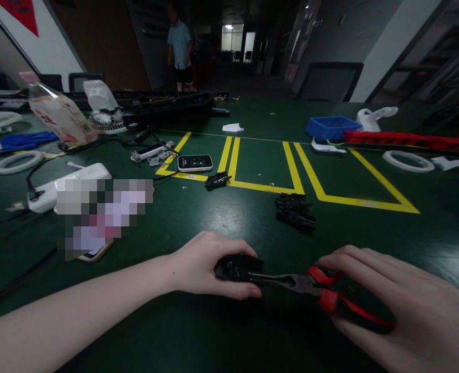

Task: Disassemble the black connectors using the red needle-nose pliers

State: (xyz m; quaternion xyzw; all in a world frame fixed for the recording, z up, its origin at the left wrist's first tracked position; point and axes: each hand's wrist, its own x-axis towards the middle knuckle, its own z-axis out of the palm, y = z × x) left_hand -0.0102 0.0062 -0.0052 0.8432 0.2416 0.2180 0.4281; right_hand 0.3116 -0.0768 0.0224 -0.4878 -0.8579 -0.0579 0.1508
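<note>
While the right hand (373, 295) grips red-handled pliers (305, 284), spread slightly, the left hand (221, 267) closes around a black part (238, 268) at their tips.
Beyond lie further black pieces (295, 210), then a blue bin (332, 127).

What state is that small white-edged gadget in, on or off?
On: the gadget shows small green lights on its dark face.

Bare green table (198, 217) lies open between the phone (109, 223) and the black parts (295, 211). Beyond, the bottle (60, 111) and power strip (70, 186) crowd the left; the blue bin (332, 128) blocks the far right.
</note>
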